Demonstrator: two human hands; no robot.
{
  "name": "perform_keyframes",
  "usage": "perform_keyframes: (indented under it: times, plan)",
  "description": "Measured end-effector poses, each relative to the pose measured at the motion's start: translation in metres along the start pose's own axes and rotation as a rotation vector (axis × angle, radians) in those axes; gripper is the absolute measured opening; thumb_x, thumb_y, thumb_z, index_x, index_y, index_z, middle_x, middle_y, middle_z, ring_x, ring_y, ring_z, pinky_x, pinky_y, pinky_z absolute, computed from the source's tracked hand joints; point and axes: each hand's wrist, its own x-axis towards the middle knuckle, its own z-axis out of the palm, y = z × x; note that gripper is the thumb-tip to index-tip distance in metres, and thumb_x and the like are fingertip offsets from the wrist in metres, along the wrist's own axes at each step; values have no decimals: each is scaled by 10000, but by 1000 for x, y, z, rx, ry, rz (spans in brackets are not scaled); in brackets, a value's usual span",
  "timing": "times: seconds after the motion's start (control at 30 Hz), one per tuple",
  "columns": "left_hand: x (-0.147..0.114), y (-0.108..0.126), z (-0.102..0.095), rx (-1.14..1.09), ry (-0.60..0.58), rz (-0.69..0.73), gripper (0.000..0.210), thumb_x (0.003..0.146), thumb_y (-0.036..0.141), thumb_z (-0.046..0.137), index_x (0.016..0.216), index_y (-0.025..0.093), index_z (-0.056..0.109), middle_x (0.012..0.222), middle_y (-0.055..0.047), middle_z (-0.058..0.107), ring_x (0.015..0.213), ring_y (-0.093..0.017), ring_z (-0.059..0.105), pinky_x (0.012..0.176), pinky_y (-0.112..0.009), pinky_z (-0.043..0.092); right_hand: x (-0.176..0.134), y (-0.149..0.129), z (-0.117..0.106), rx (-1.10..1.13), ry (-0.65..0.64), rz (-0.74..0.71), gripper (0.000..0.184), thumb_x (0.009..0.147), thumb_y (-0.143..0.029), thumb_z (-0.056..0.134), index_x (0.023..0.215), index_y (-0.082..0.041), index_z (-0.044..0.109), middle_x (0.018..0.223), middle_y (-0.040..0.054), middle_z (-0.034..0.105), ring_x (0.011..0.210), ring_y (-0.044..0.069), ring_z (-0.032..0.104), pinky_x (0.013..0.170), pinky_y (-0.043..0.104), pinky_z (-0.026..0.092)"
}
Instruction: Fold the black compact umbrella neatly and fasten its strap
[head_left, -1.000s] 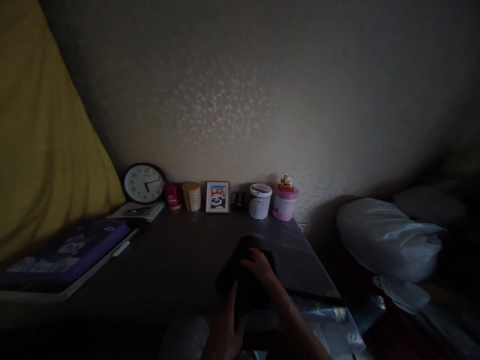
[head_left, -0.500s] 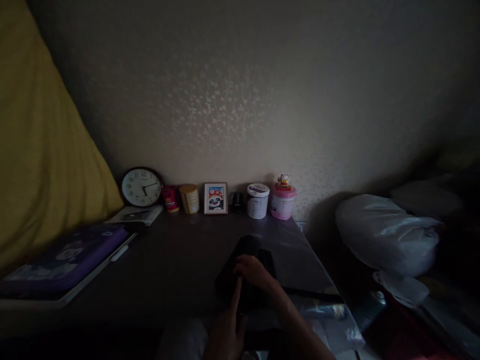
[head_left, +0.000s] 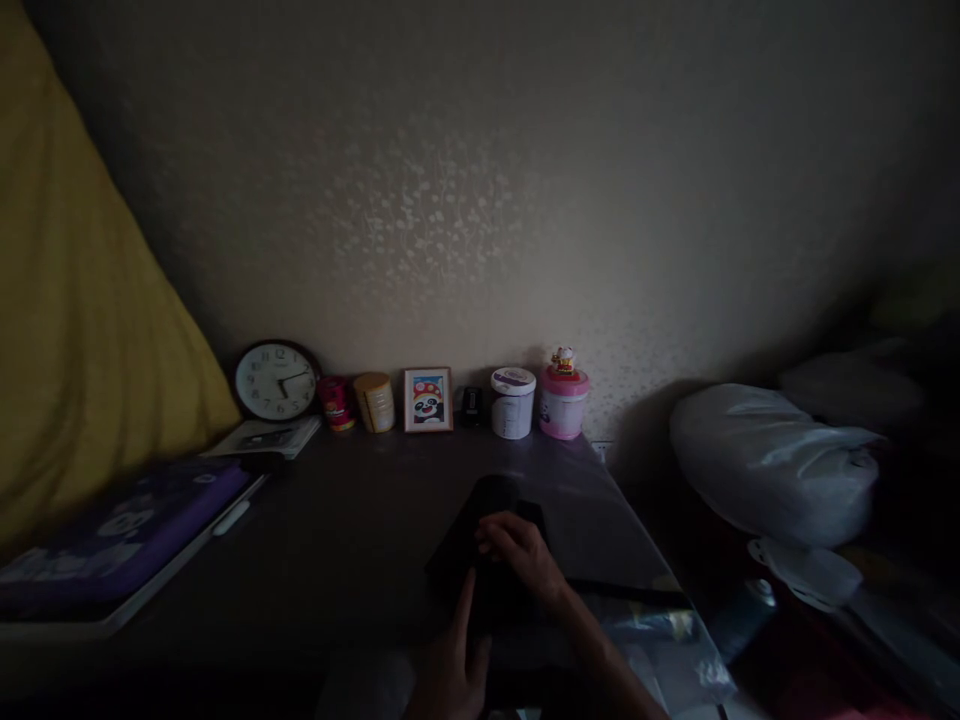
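Observation:
A black, bag-like thing (head_left: 450,553) lies on the dark table in front of me; the dim light hides its details. My right hand (head_left: 516,545) is over it with the fingers curled together, and what they pinch, if anything, is hidden. Just below and to the left, my left hand (head_left: 456,660) rests at the near side of the black thing. Its index finger stretches forward and the thumb stands apart. Whether that fingertip touches the black surface is too dark to tell. A black strap (head_left: 626,592) runs from near my right wrist toward the table's right edge.
Along the wall stand a round clock (head_left: 276,381), a red can (head_left: 336,404), a yellow canister (head_left: 374,403), a framed panda picture (head_left: 428,400), a white tub (head_left: 513,404) and a pink tub (head_left: 562,408). At left lies a purple case (head_left: 150,530); a white bag (head_left: 772,465) sits right.
My right hand has turned slightly and shifted a little to the right over the black thing. My left index fingertip has drawn back from it. The view has moved slightly.

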Motion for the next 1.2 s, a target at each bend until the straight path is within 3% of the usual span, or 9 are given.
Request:
perform_keyframes:
  times: [0.1,0.2,0.3,0.43,0.53,0.67,0.8,0.97,1.2]
  plan:
    - [-1,2,-2,4,7,-1,599,832,259,298,1394,164,113,1438,-17,214,1310,-132,230,1063,-269,204,-4,6,-8,-267,143,-172,262,846,-369,447,901,-188,628,924,55,653,883,177,590,799,311,444]
    - [-2,5,-3,32,22,-5,593,828,256,299,1390,155,138,1410,-24,280,1277,-131,308,1039,-250,253,6,21,-12,-537,123,-359,220,857,-266,438,899,-208,646,1010,53,640,996,183,541,900,344,386]
    - [-4,7,-3,20,28,-13,591,829,248,308,1388,146,145,1396,-36,313,1249,-128,358,1017,-245,287,32,36,-17,-660,130,-417,243,844,-188,423,961,-212,635,1090,55,618,1067,188,506,939,370,357]
    - [-5,8,-4,-30,-4,-8,602,832,235,313,1392,138,115,1399,-51,311,1242,-126,369,1011,-245,296,60,51,-35,-622,396,-209,307,777,-173,465,1053,-187,598,1154,86,581,1095,217,495,961,393,343]
    - [-5,9,-4,-57,29,16,592,833,238,312,1389,142,135,1387,-47,335,1252,-124,352,1020,-249,282,57,59,-54,-560,503,-67,322,783,-216,425,1053,-166,592,1064,98,622,996,209,561,878,354,419]
    - [-6,10,-2,-63,105,18,568,835,247,297,1382,146,179,1376,-43,352,1265,-137,330,1031,-275,273,29,69,-70,-527,524,73,309,764,-243,412,964,-165,635,948,87,664,887,203,611,785,312,458]
    - [-8,15,-4,-54,143,6,556,832,254,326,1371,161,225,1379,-36,338,1265,-158,331,1027,-284,287,12,74,-71,-482,529,158,307,738,-259,423,916,-159,653,920,86,673,872,208,617,754,297,458]
    - [-11,24,-10,-41,153,-17,551,832,258,347,1368,191,237,1343,-41,395,1216,-192,410,993,-323,343,9,72,-72,-413,533,195,327,735,-284,412,935,-156,637,929,82,669,881,207,610,761,299,451]
    - [-13,28,-12,-7,189,-22,549,825,266,380,1359,221,261,1353,-31,383,1238,-193,377,1015,-329,315,6,72,-75,-331,540,194,367,726,-370,437,937,-146,637,924,95,671,884,227,604,774,322,444]
